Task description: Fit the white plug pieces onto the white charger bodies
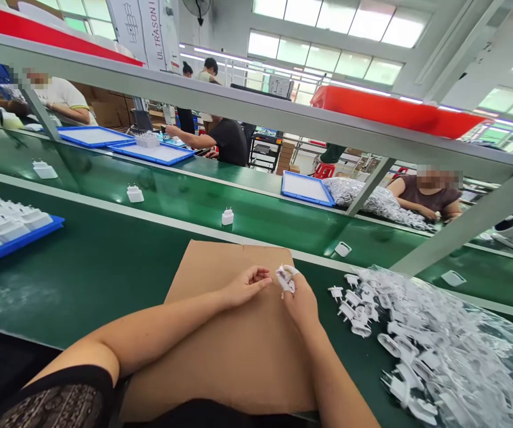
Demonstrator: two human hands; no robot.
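My right hand (301, 297) is closed on a white plastic plug part (285, 279), held up above a sheet of brown cardboard (233, 356). White coverings show on its thumb and finger tips. Just left of it, my left hand (248, 286) hovers with loosely curled fingers and the thumb apart; nothing shows in it. To the right of my right hand, many loose white plug parts (358, 306) with pins spill from a clear plastic bag (474, 333) onto the green table.
Beyond the cardboard runs a green conveyor belt (185, 208) carrying spaced white chargers (227, 216) and housings (342, 249). A blue tray (55, 223) of white chargers stands at left. A slanted grey post (443, 238) and overhead shelf (256, 107) cross the view. Several people sit across the line.
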